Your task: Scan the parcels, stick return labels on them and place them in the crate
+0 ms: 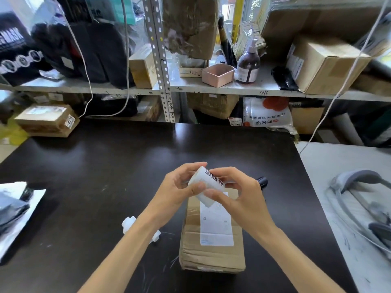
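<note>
Label step now. Both hands are up over the near middle of the dark, glossy bench [105, 166]. The left hand [177, 185] is wrapped round a white roll of paper labels printed with black characters [206, 182]. The right hand [239, 199] pinches the roll's outer turn, thumb on its near side, and looks to be picking at a label edge.

Directly below lies the brown cardboard parcel [211, 250], flat, with its white shipping label [215, 227] facing up. Just beyond the right hand a black object [262, 181] peeks out, possibly the scanner. I can't tell.

Next up, I'd judge: peel one label free, then press it flat onto bare cardboard, clear of the shipping label. No crate is in sight.
</note>
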A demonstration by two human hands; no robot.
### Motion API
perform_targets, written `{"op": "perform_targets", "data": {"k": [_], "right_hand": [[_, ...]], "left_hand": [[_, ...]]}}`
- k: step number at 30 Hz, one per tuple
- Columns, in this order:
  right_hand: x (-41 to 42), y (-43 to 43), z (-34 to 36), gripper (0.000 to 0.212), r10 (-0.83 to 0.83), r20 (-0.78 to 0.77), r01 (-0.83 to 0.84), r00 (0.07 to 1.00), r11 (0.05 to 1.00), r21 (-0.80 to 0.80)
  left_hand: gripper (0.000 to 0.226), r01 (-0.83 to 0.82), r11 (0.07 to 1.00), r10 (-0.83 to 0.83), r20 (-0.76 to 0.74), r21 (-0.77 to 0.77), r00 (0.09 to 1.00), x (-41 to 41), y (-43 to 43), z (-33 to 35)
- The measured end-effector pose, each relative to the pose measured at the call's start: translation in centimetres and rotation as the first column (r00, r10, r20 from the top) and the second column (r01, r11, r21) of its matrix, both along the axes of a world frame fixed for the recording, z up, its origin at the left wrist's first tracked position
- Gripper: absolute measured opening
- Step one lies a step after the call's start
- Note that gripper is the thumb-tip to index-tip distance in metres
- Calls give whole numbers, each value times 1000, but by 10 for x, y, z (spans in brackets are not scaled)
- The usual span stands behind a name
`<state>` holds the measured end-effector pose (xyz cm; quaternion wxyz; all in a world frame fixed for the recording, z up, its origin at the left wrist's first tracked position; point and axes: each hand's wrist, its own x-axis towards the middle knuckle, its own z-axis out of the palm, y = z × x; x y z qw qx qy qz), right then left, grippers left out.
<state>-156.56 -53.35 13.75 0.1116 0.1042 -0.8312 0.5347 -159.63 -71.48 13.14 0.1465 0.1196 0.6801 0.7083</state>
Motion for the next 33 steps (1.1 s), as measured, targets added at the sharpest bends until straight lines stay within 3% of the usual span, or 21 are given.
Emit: {"op": "perform_targets", "data": {"k": [4, 12, 17, 22, 27, 33], "right_hand": [[0, 2, 5, 33, -20, -36, 21, 999, 999, 31], [5, 1, 4, 26, -10, -331, 88, 944, 972, 220], [6, 5, 11, 18, 31, -341, 41, 940, 979, 201], [7, 7, 16, 29, 100, -355, 11, 929, 955, 295], [6, 7, 15, 14, -24, -305, 83, 952, 980, 182], [-15, 13, 7, 17, -65, 119, 84, 991, 984, -159]], "left_hand": [[66, -73, 997, 73, -30, 8, 997, 1, 2, 2], [51, -143, 982, 123, -155, -127, 980, 0, 7, 3], [52, -116, 986, 100, -138, -118, 985, 2, 4, 6], [56, -104, 987, 88, -125, -126, 988, 4, 3, 12], [52, -76, 990, 63, -115, -116, 991, 6, 2, 13], [45, 30, 984, -44, -79, -177, 996, -4, -10, 4]]}}
